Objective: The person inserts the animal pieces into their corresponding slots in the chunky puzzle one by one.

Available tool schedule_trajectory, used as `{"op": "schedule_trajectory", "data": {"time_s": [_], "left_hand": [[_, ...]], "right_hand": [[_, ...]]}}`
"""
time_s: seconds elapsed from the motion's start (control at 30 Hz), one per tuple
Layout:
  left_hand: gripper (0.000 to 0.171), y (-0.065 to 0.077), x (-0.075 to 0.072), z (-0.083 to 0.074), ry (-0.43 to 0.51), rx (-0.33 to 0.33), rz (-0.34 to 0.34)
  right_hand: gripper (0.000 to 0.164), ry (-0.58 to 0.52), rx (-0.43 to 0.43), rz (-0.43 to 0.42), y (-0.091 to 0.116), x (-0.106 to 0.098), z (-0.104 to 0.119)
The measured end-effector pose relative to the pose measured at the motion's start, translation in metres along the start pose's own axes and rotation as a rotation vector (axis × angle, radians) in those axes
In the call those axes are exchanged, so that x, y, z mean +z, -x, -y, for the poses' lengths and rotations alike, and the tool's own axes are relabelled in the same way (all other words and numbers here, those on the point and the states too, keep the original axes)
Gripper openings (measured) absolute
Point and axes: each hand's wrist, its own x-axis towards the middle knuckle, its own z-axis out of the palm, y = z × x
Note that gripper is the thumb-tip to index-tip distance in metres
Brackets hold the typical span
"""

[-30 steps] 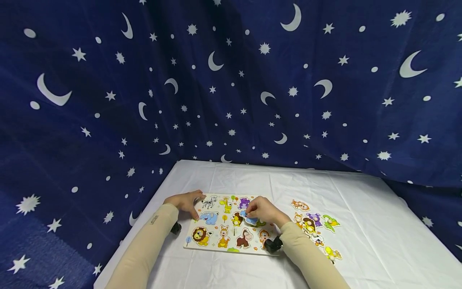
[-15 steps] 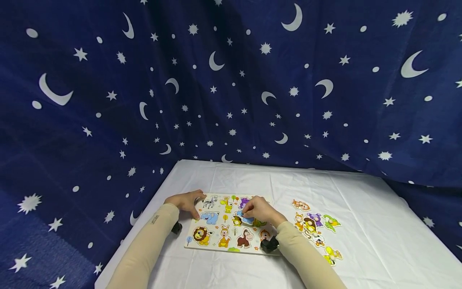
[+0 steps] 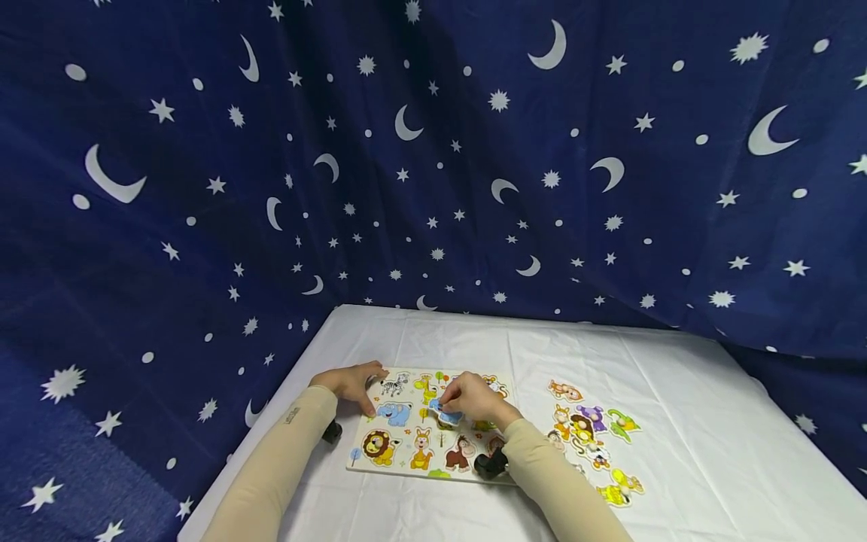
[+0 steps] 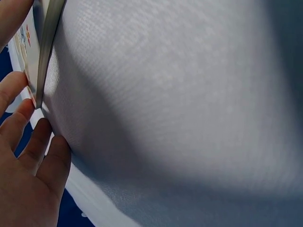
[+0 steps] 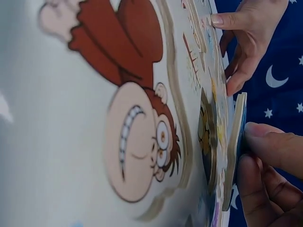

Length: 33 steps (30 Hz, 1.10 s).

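A white animal puzzle board (image 3: 400, 468) lies on the cloth-covered table in the head view. My left hand (image 3: 351, 382) rests at its far left corner, fingers spread and relaxed; the left wrist view shows fingertips touching the board's corner. Above the middle of the board, my right hand (image 3: 474, 397) pinches a blue puzzle piece (image 3: 443, 412) between thumb and fingers. In the right wrist view that blue piece (image 5: 234, 146) is held on edge, apart from the board. An elephant picture (image 3: 394, 414) shows on the board to its left. My right hand hides part of the board.
Loose puzzle pieces lie to the right of the board, among them a purple one (image 3: 591, 417), a green one (image 3: 622, 425) and a yellow giraffe (image 3: 619, 489). An orange piece (image 3: 565, 390) lies farther back. A dark blue star-patterned curtain (image 3: 433, 188) stands behind the table.
My right hand has moved left across the board with the blue piece, towards the elephant picture. The left hand has stayed at the corner. The head view has tilted slightly.
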Motion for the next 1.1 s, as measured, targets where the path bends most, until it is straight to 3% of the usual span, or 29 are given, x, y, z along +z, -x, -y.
{"op": "schedule_trajectory", "data": {"time_s": [0.3,0.53,1.1], "left_hand": [[0.097,0.002,0.0,-0.001,-0.01,-0.008,0.01],[0.097,0.003,0.0,-0.002,-0.005,-0.028,0.003],[0.101,0.0,-0.001,-0.002,0.012,-0.012,0.003]], "right_hand": [[0.007,-0.044,0.019,0.011,-0.003,0.008,-0.002],[0.004,-0.013,-0.018,0.01,-0.006,0.011,0.003],[0.006,-0.019,0.008,0.041,-0.015,0.016,0.009]]}}
